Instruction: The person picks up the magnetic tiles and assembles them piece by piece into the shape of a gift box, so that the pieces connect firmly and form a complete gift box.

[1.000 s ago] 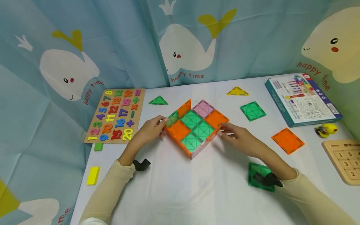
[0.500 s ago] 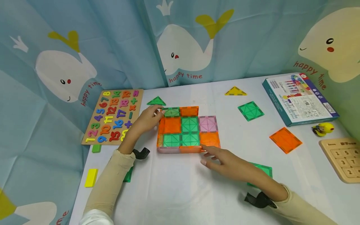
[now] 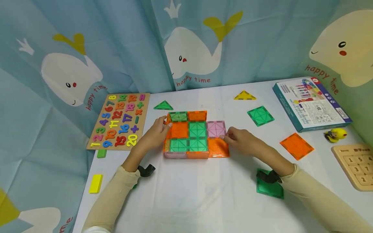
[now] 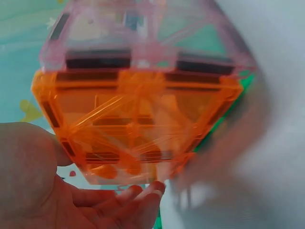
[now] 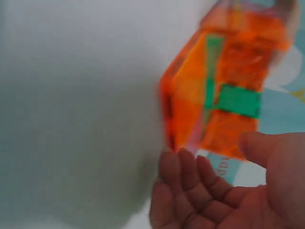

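A partly walled box of translucent magnetic tiles [image 3: 198,129] sits mid-table, with green and orange squares in its floor and low walls at the back, left and front. At its back left corner my left hand [image 3: 152,136] holds the orange side wall between thumb and fingers. In the left wrist view that orange tile [image 4: 138,114] lies beside the thumb, with a pink tile [image 4: 143,38] above it. My right hand [image 3: 244,140] touches the right edge, where a pink floor tile [image 3: 216,128] meets an orange one [image 3: 218,148]. The right wrist view is blurred; its fingers look relaxed, the thumb apart.
Loose tiles lie around: a green triangle [image 3: 163,105], a yellow triangle [image 3: 245,95], a green square [image 3: 260,116] and an orange square [image 3: 297,146]. Another green square [image 3: 270,189] is under the right wrist. A number board [image 3: 142,118] stands left, a box [image 3: 311,105] right.
The tile box has turned from a diagonal to a straight position. My right hand went to its front edge, then up to the right edge. My left hand stays at the left corner.
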The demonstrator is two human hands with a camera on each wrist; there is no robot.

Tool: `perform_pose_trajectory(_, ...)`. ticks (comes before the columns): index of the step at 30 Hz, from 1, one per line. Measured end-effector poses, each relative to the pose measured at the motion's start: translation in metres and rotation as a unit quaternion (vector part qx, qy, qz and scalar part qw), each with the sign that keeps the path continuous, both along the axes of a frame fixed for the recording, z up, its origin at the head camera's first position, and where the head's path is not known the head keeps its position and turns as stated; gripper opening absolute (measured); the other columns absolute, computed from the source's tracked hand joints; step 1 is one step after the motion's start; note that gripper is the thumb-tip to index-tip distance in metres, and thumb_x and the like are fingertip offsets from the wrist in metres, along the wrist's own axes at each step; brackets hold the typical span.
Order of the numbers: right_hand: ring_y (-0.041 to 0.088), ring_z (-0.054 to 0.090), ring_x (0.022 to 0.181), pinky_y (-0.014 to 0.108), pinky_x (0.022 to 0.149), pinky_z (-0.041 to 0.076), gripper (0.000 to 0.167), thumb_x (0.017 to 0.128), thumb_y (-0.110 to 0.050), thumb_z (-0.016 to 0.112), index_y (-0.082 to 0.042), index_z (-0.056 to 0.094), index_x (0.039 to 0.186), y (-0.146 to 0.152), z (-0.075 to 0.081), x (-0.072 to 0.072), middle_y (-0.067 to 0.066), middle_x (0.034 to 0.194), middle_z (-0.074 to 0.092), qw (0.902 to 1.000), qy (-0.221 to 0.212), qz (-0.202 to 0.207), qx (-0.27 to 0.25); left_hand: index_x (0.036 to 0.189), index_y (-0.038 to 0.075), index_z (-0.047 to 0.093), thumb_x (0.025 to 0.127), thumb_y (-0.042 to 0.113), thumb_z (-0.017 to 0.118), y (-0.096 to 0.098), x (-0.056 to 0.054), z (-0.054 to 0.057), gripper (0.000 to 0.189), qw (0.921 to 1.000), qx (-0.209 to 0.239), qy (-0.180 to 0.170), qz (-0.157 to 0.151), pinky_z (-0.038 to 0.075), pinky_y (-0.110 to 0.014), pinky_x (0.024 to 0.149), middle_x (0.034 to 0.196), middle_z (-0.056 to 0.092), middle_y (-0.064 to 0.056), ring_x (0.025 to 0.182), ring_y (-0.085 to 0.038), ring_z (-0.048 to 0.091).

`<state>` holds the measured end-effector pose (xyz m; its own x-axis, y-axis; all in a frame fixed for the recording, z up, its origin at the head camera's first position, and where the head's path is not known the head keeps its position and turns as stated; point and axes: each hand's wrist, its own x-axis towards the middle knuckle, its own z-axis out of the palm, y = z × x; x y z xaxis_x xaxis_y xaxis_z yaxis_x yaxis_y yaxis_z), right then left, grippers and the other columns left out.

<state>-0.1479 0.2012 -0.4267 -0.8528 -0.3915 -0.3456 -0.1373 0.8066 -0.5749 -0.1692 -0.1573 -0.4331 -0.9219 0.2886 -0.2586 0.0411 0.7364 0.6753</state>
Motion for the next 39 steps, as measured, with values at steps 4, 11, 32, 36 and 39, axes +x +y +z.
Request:
perform_pose_trajectory(4,0.025,0.055,0.074,0.033,0.064,0.043,0.042,0.109,-0.042,0.054,0.0,0.059,0.107,-0.001,-0.006,-0.017,0.009,0.08,0.055,0.9967,-0.023,0.008,0.078,0.138,0.002,0.038,0.115,0.043,0.035,-0.001,0.01,-0.002,0.047,1.0,-0.003,0.004,0.008,0.051,-0.044,0.088,0.114,0.051,-0.017,0.102,-0.032,0.056)
perform_pose_trajectory(11,0.025,0.055,0.075,0.032,0.065,0.042,0.045,0.11,-0.042,0.052,0.002,0.063,0.109,-0.015,-0.012,-0.027,0.008,0.077,0.051,0.9889,-0.04,0.023,0.141,0.105,0.01,0.032,0.117,0.037,0.033,-0.005,0.019,-0.002,0.03,0.9992,0.034,-0.018,0.0,0.03,-0.033,0.062,0.083,0.036,-0.005,0.069,-0.022,0.04)
perform_pose_trajectory(32,0.02,0.052,0.072,0.031,0.063,0.042,0.035,0.11,-0.036,0.054,-0.003,0.06,0.101,0.003,-0.008,-0.026,0.006,0.077,0.055,0.9979,-0.058,0.027,0.013,0.113,0.007,0.045,0.115,0.045,0.037,-0.014,0.016,-0.003,0.039,0.9971,0.065,-0.038,-0.01,0.037,-0.033,0.066,0.088,0.047,-0.008,0.075,-0.023,0.047)
perform_pose_trajectory(36,0.021,0.051,0.07,0.032,0.063,0.041,0.027,0.111,-0.027,0.051,-0.004,0.056,0.098,0.001,-0.005,-0.021,0.006,0.076,0.054,0.9985,-0.037,0.008,-0.039,0.113,0.007,0.045,0.115,0.044,0.037,-0.014,0.016,-0.004,0.038,0.997,0.066,-0.039,-0.013,0.037,-0.033,0.065,0.087,0.047,-0.008,0.074,-0.023,0.047)
perform_pose_trajectory(39,0.02,0.048,0.068,0.031,0.061,0.038,0.026,0.112,-0.024,0.05,-0.006,0.053,0.093,-0.003,-0.006,-0.017,0.004,0.073,0.049,0.9969,-0.012,-0.011,-0.077,0.112,0.006,0.045,0.115,0.042,0.037,-0.014,0.015,-0.004,0.037,0.9968,0.069,-0.037,-0.014,0.036,-0.032,0.064,0.086,0.046,-0.008,0.073,-0.022,0.046)
